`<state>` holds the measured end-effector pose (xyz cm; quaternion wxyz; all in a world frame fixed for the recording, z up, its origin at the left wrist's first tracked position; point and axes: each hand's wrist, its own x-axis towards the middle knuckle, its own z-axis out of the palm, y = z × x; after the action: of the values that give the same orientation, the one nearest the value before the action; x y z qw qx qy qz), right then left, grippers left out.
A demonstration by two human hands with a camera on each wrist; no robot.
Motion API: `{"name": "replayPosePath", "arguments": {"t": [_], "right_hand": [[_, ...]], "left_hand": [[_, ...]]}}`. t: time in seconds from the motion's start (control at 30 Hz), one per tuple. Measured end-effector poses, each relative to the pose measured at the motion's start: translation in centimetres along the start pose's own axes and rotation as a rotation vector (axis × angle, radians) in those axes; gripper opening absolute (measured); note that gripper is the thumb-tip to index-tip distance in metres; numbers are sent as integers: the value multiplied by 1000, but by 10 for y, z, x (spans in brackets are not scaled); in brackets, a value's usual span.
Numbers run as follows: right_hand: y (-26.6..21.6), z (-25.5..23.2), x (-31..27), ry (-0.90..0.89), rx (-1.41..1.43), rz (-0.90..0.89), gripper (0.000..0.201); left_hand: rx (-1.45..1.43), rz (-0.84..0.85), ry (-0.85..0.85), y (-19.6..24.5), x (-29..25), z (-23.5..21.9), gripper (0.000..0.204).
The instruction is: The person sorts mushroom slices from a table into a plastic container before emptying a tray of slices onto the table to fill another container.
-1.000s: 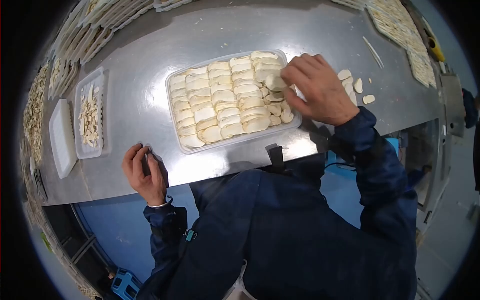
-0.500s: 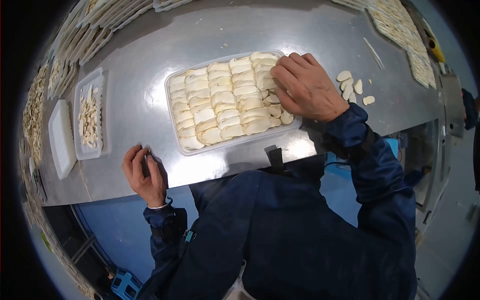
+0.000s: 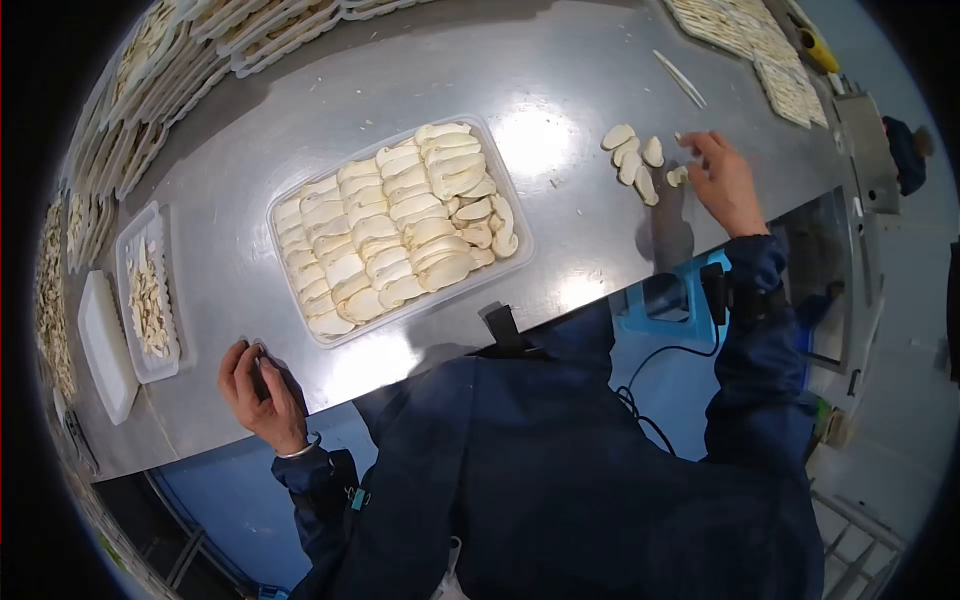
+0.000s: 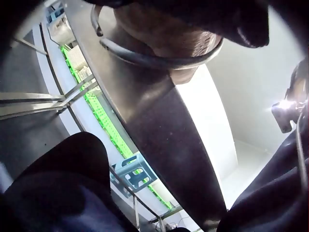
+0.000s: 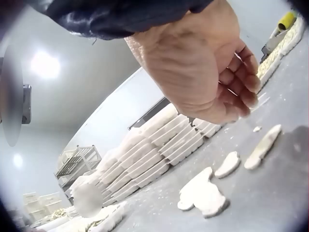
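In the head view, a clear plastic tray (image 3: 312,337) holds overlapping rows of pale mushroom slices (image 3: 408,215), with smaller pieces at its right end. My right hand (image 3: 730,188) hovers at a small group of loose mushroom slices (image 3: 628,160) on the metal table, its fingertips close to a small slice (image 3: 677,177). The right wrist view shows this hand (image 5: 198,72) with loosely bent fingers and nothing between them, above several slices (image 5: 263,147). My left hand (image 3: 262,398) rests idle at the table's front edge, fingers loosely curled. The left wrist view catches only its wrist and bracelet (image 4: 145,60).
Left on the metal table (image 3: 225,250) stand a white tray of small scraps (image 3: 172,365) and an empty-looking white tray (image 3: 108,345). Stacked filled trays (image 3: 130,115) line the back left. More filled trays (image 3: 790,95) and thin white sticks (image 3: 680,78) lie at the back right.
My right hand has let go of a mushroom slice in the tray's rightmost row and moved right to the loose slices. The head view has turned, shifting the scene. The left hand stays put.
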<state>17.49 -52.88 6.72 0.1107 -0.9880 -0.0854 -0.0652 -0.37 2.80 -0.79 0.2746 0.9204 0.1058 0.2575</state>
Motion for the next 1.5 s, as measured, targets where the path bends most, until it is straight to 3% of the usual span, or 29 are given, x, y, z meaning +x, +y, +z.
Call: {"name": "replayPosePath", "arguments": {"t": [0.07, 0.17, 0.27, 0.4, 0.6, 0.73, 0.83, 0.93, 1.23, 1.5], "right_hand": [[-9, 6, 1, 18, 50, -151, 35], [-17, 10, 6, 83, 50, -232, 26], [-40, 6, 1, -56, 96, 15, 20], [-50, 11, -13, 12, -25, 10, 20], [-46, 22, -36, -25, 36, 118, 14], [-68, 12, -45, -239, 566, 120, 14], [-62, 12, -37, -33, 209, 93, 19], [-68, 20, -34, 76, 191, -217, 23], [-79, 36, -36, -1, 150, -62, 21], [-86, 33, -35, 0, 156, -122, 21]], "left_hand": [[13, 43, -8, 1, 1, -1, 17], [13, 52, -7, 0, 3, -2, 17], [-30, 2, 4, -4, -1, 1, 17], [-36, -4, -1, -2, 0, 1, 18], [-61, -22, 6, -2, -1, 2, 18], [-24, -21, -3, 0, -1, 0, 18], [-3, 8, -11, -2, -1, -1, 17], [8, 17, -2, -1, 0, -1, 17], [-2, 8, -2, -3, 0, 0, 17], [10, -6, -2, -2, -1, 0, 18]]}}
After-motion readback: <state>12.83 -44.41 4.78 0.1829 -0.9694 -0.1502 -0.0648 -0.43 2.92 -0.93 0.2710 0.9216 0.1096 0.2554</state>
